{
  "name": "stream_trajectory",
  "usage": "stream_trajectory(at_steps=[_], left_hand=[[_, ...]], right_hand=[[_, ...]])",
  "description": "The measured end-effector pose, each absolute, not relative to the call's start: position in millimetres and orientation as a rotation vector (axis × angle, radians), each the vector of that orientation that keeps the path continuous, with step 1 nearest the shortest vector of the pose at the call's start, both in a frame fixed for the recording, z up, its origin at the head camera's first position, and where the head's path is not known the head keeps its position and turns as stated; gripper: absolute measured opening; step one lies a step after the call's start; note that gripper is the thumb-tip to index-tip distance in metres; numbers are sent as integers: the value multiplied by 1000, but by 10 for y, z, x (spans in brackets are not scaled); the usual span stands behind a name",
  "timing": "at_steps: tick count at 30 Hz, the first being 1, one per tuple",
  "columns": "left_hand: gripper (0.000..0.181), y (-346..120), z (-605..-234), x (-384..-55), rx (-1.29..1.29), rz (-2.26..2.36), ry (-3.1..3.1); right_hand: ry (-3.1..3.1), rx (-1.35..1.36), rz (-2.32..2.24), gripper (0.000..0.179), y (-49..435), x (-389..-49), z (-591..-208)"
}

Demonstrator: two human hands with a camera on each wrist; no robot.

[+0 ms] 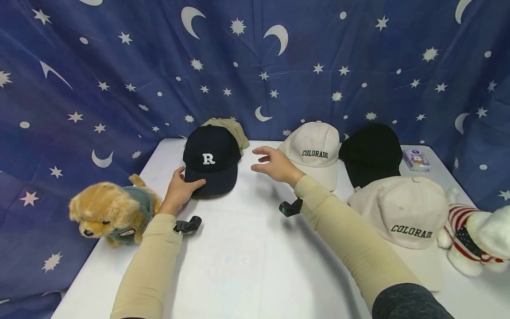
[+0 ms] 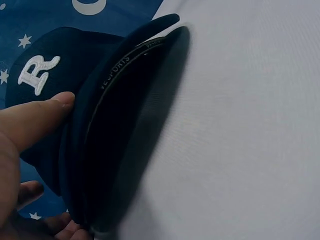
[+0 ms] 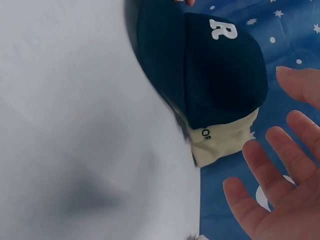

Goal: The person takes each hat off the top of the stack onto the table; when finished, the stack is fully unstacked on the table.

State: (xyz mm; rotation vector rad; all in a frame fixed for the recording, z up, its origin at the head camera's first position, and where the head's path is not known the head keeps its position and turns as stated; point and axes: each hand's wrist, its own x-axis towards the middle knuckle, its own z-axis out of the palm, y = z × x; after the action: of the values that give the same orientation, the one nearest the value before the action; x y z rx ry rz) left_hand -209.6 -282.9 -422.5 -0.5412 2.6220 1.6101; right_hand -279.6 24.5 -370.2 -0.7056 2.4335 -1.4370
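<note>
A navy baseball cap (image 1: 212, 148) with a white R stands toward the far left of the table, its brim facing me. My left hand (image 1: 180, 191) grips the left side of its brim, thumb on top and fingers around the edge. The left wrist view looks in under the brim, where the dark inside of the cap (image 2: 37, 75) shows. Behind it, partly hidden, is a beige cap (image 1: 235, 130). Holding nothing, my right hand (image 1: 276, 165) hovers right of the navy cap with its fingers spread and slightly bent, in front of a white COLORADO cap (image 1: 314, 138).
A black cap (image 1: 372, 153) and a small packet (image 1: 416, 160) lie at the back right. Nearer on the right are a cream COLORADO cap (image 1: 412, 212) and a white plush toy (image 1: 474, 235) in stripes. A plush dog (image 1: 115, 208) sits left of my left forearm. A starry curtain (image 1: 255, 62) hangs behind the table.
</note>
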Motion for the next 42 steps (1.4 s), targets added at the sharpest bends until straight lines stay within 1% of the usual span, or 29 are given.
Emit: stream_trajectory(at_steps=[7,14,29,34,42], left_hand=[[104,-2847,-4214,-2088,-514,1511,2636],[101,-2864,-4215,-2077,-510,1509,2623],[100,-2792,-4224,-1934,-416,1466,2677],[99,-2769,-4239,-1915,-384,1465,2717],[96,-2751,-4253,-1875,-371,1411,2817]], right_hand=[[2416,-683,-1447,55,246,-2840,-3748],[2426,-678,-1406,55,221,-2866,-3794],[2417,-764,-1361,59,13,-2881,-3721],[2445,-818,-1292,60,-70,-2894,-3640],[2414,-889,-1359,68,-255,-2882,-3523]])
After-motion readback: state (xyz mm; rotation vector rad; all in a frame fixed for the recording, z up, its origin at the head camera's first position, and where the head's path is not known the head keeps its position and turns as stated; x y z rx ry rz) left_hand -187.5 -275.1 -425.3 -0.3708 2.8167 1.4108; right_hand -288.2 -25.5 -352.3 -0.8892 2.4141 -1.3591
